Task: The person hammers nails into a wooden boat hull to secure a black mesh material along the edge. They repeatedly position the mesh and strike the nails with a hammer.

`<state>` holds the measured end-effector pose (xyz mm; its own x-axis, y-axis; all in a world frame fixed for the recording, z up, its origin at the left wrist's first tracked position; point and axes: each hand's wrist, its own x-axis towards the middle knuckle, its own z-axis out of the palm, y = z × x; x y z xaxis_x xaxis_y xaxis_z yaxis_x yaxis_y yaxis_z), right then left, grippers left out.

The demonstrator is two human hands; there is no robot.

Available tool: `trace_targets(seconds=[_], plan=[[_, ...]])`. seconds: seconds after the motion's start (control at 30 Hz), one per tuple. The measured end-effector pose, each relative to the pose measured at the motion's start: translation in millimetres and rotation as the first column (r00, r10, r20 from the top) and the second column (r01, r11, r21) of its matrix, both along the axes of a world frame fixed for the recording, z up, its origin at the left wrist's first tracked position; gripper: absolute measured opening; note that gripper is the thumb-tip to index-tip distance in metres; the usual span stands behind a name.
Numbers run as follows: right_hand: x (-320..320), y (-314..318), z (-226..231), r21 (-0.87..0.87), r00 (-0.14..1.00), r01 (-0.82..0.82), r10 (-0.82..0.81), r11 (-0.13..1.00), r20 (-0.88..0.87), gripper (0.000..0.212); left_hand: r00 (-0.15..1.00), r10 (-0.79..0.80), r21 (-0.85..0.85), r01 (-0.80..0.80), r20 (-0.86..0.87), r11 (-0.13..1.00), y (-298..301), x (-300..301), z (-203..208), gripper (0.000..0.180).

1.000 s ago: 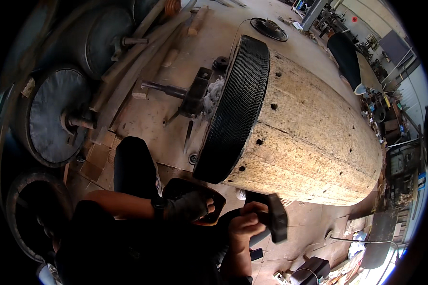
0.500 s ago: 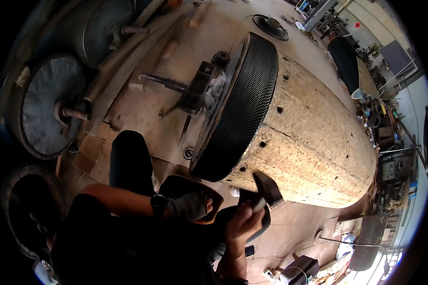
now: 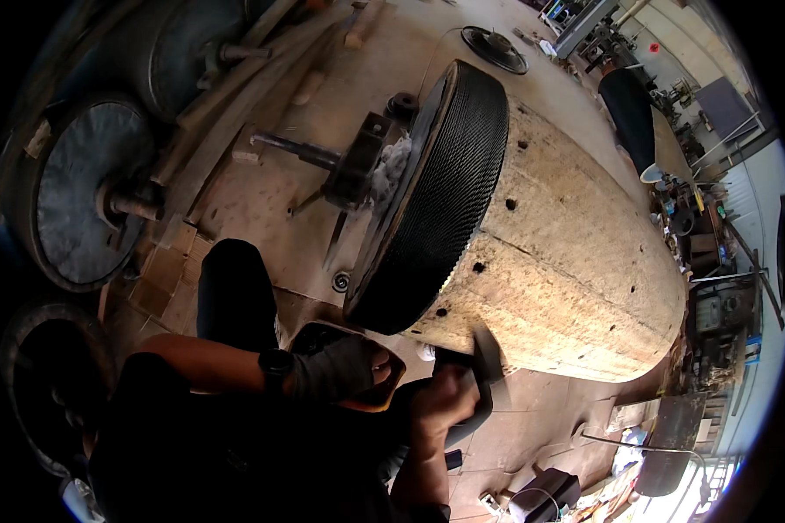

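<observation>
Wooden drum (image 3: 576, 244), right grip (image 3: 445, 398) clasping hammer (image 3: 488, 356) near drum's lower edge, left grip (image 3: 336, 370) at tray (image 3: 396, 381), closure unclear, floor (image 3: 532, 418) alongside

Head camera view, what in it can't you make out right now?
In the head view:
Hammer: blurred; its grip is hidden by the right hand.
Tray: contents partly hidden by the left hand and shadow.
Anything the left hand holds: too dark to tell.
Drum: far end hidden by its own body.
</observation>
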<state>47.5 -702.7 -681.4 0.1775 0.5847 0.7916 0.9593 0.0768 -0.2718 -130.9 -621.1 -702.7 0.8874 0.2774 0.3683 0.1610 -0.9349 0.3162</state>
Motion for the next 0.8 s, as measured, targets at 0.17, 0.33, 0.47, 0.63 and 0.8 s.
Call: trace_targets(seconds=[0.17, 0.33, 0.47, 0.63, 0.8], plan=[[-9, -23, -17, -0.265, 0.804, 0.015, -0.169, 0.964, -0.57, 0.021, 0.908, 0.1, 0.323, -0.245, 0.406, 0.914, 45, 9, 79, 0.038], [-2, 7, -12, -0.057, 0.975, 0.028, -0.04, 0.998, -0.218, 0.016, 0.808, 0.058, 0.452, -0.385, 0.586, 0.804, 106, 49, 114, 0.032], [-13, -11, -4, -0.28, 0.795, -0.016, -0.158, 0.96, -0.586, 0.019, 0.898, 0.171, 0.093, -0.227, 0.406, 0.97, 139, 58, 122, 0.029], [-5, 4, -8, -0.311, 0.901, 0.012, -0.145, 0.95, -0.408, 0.012, 0.793, 0.23, 0.092, -0.338, 0.564, 0.937, 138, 66, 109, 0.027], [1, -16, 0, -0.164, 0.757, -0.119, -0.018, 0.979, -0.653, 0.03, 0.783, 0.131, 0.421, -0.458, 0.608, 0.783, 133, 68, 127, 0.029]])
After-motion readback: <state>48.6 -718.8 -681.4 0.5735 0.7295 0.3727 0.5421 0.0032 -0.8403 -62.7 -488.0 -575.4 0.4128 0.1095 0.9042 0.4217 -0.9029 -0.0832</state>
